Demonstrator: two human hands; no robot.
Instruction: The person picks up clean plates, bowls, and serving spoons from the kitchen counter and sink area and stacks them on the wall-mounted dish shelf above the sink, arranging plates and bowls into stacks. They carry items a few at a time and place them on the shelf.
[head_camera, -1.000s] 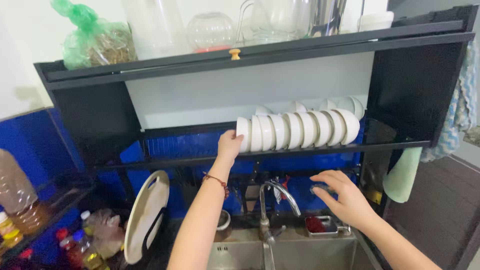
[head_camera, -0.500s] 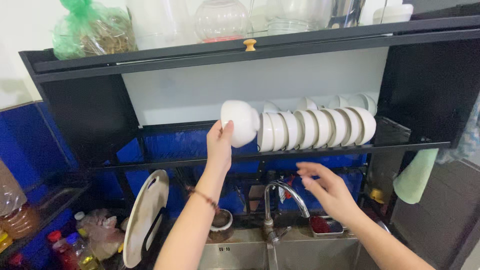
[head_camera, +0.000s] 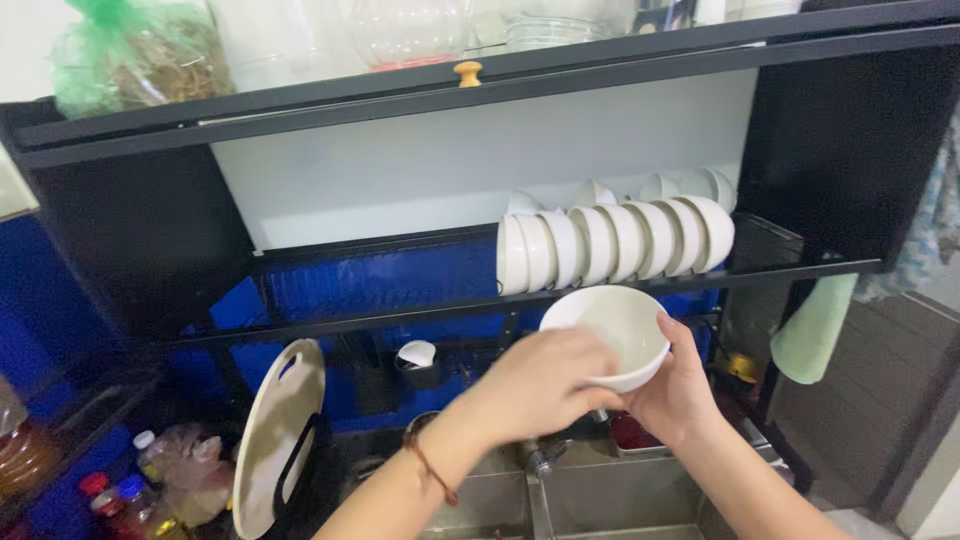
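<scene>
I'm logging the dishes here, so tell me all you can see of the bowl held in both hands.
The white bowl is small, round and glossy, seemingly ceramic, plain and empty inside. It is tilted, its opening facing up and toward the camera. The left hand covers its near side and the right hand cups its right side and underside. It is held above the sink, just below the rack's row of bowls.

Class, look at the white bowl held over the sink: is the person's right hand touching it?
Touching. The head view shows the right hand cupping the white bowl from beneath, thumb on its rim.
</scene>
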